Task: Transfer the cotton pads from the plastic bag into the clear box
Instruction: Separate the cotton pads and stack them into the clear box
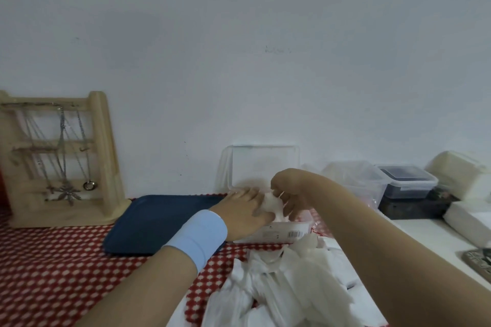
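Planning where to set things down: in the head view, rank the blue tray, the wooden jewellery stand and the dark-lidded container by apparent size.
1. Wooden jewellery stand and blue tray: too alike to rank.
2. Dark-lidded container: smallest, though farther away.

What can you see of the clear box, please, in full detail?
The clear box looks like thin transparent plastic, rectangular, with a barcode label on its near side. Its lid stands open, upright against the white wall. It rests on the red patterned cloth, beside the blue tray. Both hands, left and right, press white cotton pads into it.
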Available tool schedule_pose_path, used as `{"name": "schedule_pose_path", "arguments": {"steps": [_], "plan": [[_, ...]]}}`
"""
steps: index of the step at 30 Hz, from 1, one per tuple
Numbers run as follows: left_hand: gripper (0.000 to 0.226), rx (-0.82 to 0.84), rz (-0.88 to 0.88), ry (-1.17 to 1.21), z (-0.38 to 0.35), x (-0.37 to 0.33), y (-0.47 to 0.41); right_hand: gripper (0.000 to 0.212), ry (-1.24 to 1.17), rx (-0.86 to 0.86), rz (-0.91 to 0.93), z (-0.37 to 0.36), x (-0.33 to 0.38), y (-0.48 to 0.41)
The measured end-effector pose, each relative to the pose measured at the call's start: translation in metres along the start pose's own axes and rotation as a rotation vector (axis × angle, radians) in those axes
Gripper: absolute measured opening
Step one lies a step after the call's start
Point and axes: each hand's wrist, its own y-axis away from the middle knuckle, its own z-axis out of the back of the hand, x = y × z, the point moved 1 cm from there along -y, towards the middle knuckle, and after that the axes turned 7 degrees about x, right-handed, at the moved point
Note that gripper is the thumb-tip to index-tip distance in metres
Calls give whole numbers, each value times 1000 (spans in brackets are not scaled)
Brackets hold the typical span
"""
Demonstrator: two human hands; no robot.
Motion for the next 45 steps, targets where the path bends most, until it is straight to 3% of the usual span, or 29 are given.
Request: {"name": "schedule_pose_path", "arguments": {"steps": [8, 16, 20, 24, 29, 35, 41, 45], "plan": [[74, -33, 17, -28, -3, 2, -3, 50, -101, 73, 13, 0, -11, 1], [74, -110, -10, 175, 6, 8, 9, 43, 173, -71, 49, -4, -7, 9], [68, -239, -7, 275, 17, 19, 41, 36, 283, -224, 173, 5, 1, 34], [61, -320, 48, 315, 19, 31, 79, 39, 322, -270, 392, -9, 8, 68], [41, -272, 202, 397, 3, 54, 128, 31, 608, -34, 667, -77, 11, 108], [14, -224, 320, 394, -25, 73, 169, 31, 900, 43, 692, -142, -1, 100], [29, -312, 282, 599, -48, 78, 183, 33, 772, 151, 734, -168, -13, 93], [49, -334, 245, 729, -53, 72, 186, 6, 590, 55, 763, -163, -18, 84]]}}
